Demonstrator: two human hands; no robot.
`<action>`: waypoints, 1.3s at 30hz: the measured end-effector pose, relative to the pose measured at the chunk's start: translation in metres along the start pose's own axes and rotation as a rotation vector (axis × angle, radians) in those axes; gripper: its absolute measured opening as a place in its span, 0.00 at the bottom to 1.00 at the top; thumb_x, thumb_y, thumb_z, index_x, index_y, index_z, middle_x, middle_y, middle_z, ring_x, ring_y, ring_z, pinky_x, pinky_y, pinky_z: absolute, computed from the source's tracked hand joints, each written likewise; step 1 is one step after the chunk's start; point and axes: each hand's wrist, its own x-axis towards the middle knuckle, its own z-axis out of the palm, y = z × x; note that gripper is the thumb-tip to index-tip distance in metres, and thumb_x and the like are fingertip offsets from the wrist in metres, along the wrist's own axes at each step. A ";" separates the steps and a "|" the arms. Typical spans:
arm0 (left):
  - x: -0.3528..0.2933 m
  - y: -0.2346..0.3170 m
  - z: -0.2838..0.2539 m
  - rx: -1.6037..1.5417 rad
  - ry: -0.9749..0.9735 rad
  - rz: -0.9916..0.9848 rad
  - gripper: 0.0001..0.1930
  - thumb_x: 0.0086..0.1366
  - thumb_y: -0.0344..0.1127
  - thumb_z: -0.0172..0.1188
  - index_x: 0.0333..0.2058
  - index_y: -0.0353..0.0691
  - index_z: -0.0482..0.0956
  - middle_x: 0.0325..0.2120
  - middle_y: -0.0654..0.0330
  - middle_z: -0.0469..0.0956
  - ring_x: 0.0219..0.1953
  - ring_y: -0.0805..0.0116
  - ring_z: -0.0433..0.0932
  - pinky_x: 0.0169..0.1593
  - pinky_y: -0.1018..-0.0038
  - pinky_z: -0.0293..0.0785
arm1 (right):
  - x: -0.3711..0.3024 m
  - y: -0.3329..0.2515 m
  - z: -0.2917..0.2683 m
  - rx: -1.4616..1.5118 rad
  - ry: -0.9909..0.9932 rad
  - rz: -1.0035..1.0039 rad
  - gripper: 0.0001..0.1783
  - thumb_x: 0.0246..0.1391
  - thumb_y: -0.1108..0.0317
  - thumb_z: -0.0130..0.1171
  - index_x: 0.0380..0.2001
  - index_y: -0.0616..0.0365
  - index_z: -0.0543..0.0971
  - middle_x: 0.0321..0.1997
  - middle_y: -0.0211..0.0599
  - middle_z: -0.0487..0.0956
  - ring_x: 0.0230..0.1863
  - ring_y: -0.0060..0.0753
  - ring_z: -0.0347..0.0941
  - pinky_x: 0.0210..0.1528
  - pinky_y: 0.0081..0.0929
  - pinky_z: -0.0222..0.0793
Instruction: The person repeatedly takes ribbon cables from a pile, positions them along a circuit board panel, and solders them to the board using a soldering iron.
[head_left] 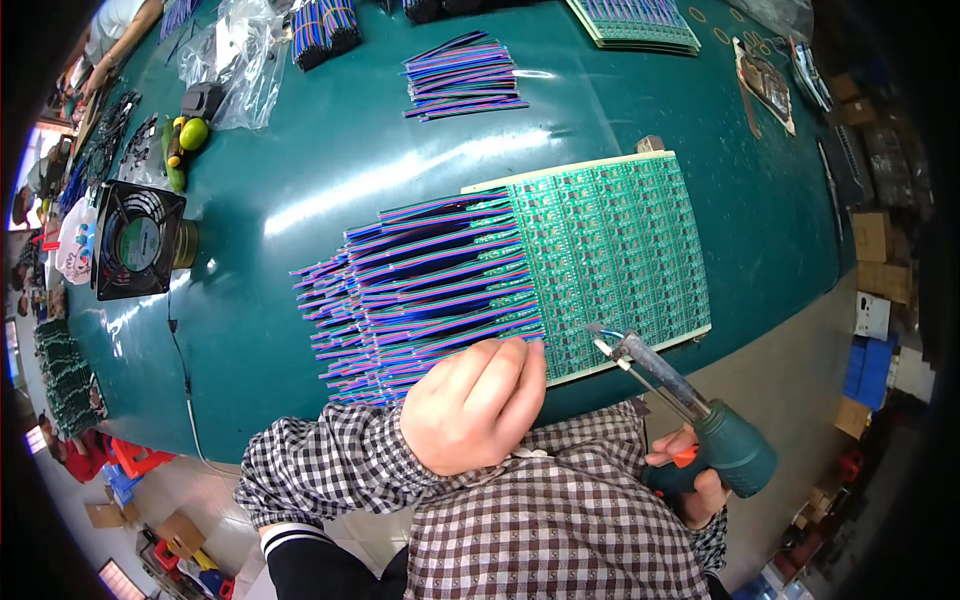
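A green panel of small circuit boards [620, 240] lies on the table in front of me. Rows of blue, red and black ribbon wires [410, 290] run out leftward from its left part. My left hand [470, 405] is closed in a pinch at the panel's near edge, its fingertips at the board end of a ribbon wire; the fingers partly hide that wire. A green soldering gun [738, 450] with an orange trigger is in my right hand [708, 492], fingers wrapped round its handle. Its metal tip points left over the panel's near part, right of my left fingertips.
A black fan [138, 240] stands at the left with its cord trailing. Loose wires [465, 78], tied wire bundles [325, 30] and a stack of panels [640, 22] lie farther back. A clear plastic bag [240, 65] is back left. Another person's arm [125, 40] shows beyond.
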 end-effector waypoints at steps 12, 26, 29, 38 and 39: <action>0.000 -0.004 -0.004 -0.023 -0.030 0.027 0.18 0.46 0.30 0.63 0.40 0.33 0.84 0.35 0.58 0.78 0.34 0.66 0.80 0.32 0.75 0.76 | -0.009 0.011 -0.001 0.007 0.043 0.068 0.42 0.43 0.53 0.80 0.52 0.68 0.69 0.41 0.48 0.82 0.46 0.44 0.82 0.53 0.45 0.79; 0.004 -0.006 -0.007 -0.078 -0.063 -0.006 0.19 0.45 0.30 0.63 0.39 0.32 0.84 0.35 0.57 0.78 0.33 0.64 0.79 0.33 0.73 0.78 | -0.007 0.011 0.001 -0.153 0.057 0.063 0.40 0.40 0.55 0.83 0.46 0.70 0.72 0.36 0.43 0.84 0.42 0.39 0.84 0.50 0.37 0.81; 0.003 -0.007 -0.007 -0.083 -0.067 -0.007 0.19 0.45 0.30 0.63 0.39 0.32 0.84 0.36 0.57 0.78 0.34 0.63 0.79 0.34 0.73 0.78 | -0.006 0.010 0.003 -0.148 0.065 0.078 0.40 0.39 0.55 0.83 0.45 0.70 0.72 0.36 0.43 0.84 0.42 0.39 0.84 0.50 0.37 0.81; 0.005 -0.008 -0.009 -0.105 -0.096 -0.006 0.19 0.46 0.29 0.63 0.40 0.31 0.83 0.36 0.56 0.78 0.34 0.63 0.79 0.35 0.72 0.79 | -0.010 0.016 -0.003 -0.167 0.062 0.064 0.40 0.40 0.54 0.83 0.46 0.70 0.72 0.37 0.44 0.84 0.43 0.38 0.84 0.51 0.36 0.80; 0.004 -0.007 -0.009 -0.105 -0.097 -0.006 0.19 0.46 0.29 0.63 0.40 0.31 0.83 0.36 0.56 0.78 0.34 0.63 0.79 0.35 0.72 0.79 | -0.010 0.017 -0.006 -0.192 0.034 0.065 0.40 0.40 0.54 0.83 0.46 0.71 0.71 0.37 0.44 0.84 0.43 0.39 0.84 0.51 0.36 0.80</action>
